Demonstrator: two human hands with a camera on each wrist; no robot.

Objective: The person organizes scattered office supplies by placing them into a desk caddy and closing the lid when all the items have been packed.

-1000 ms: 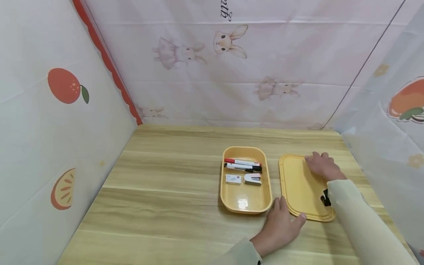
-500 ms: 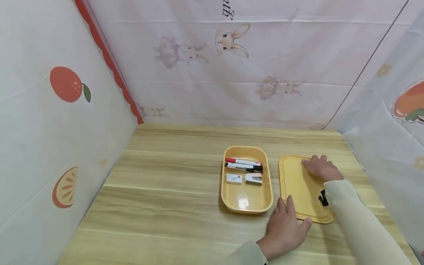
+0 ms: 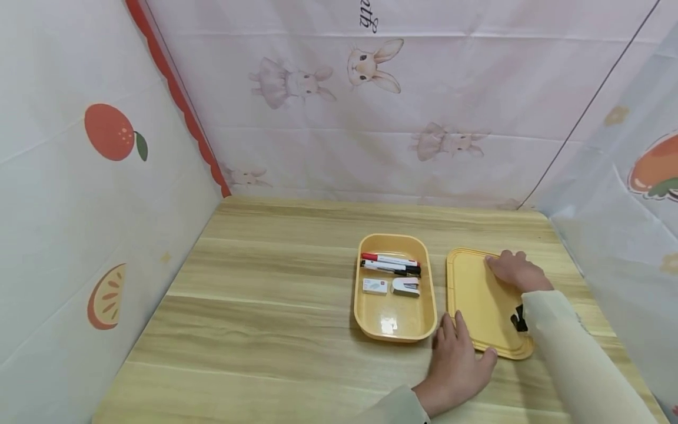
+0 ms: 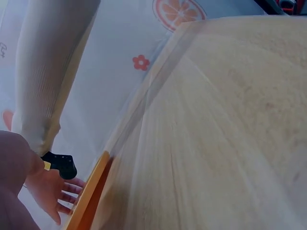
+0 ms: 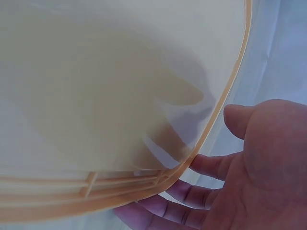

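A yellow rectangular lid (image 3: 482, 300) with rounded corners lies on the table at the right. My right hand (image 3: 516, 272) is at its far right corner; in the right wrist view its fingers (image 5: 211, 166) meet the rim, while the thumb (image 5: 237, 120) stays apart from it. At the lid's near left corner is my left hand (image 3: 457, 365), fingers extended along the left edge and thumb by the near edge. Left of the lid stands an open yellow box (image 3: 394, 337) holding pens (image 3: 391, 268), a small white carton (image 3: 375, 287) and a mini stapler (image 3: 406, 287).
The wood-grain table (image 3: 254, 330) extends left of the box. Printed cloth walls (image 3: 318, 153) enclose its back and both sides. A black device (image 3: 519, 318) sits at my right wrist, over the lid.
My left hand has shifted slightly right, its fingers coming up to the lid's left edge. My right hand stays at the far right corner, and the box contents have not moved.
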